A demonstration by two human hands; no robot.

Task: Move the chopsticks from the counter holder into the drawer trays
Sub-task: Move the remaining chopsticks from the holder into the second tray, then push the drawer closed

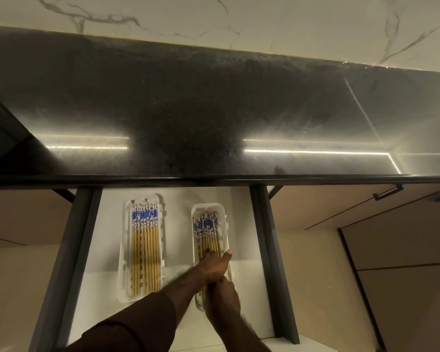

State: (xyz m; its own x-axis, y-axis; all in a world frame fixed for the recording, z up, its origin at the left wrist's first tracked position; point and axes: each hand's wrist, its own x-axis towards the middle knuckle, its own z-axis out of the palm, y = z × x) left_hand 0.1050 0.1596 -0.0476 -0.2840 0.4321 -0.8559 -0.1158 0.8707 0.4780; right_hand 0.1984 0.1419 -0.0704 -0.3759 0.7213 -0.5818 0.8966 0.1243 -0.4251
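- Dark speckled stone desk, bare where seen; no holder in view on it.
- White open drawer just below the desk's front edge; taken as landmark.
- Long white plastic tray on the drawer's left: full row of pale wooden chopsticks with blue-patterned tops, lying parallel, tops toward the desk.
- Second white plastic tray on the drawer's right: smaller, less even chopstick bundle, slightly fanned.
- Left hand, dark sleeve, lies flat and spread across that bundle's middle, thumb out, pressing rather than gripping.
- Right hand at the tray's near end, fingers curled; whether it grips the tips, cannot tell.
- Judgement: settling step. Press lightly, nudge tips level from the near end, keep sticks parallel inside the tray wall.
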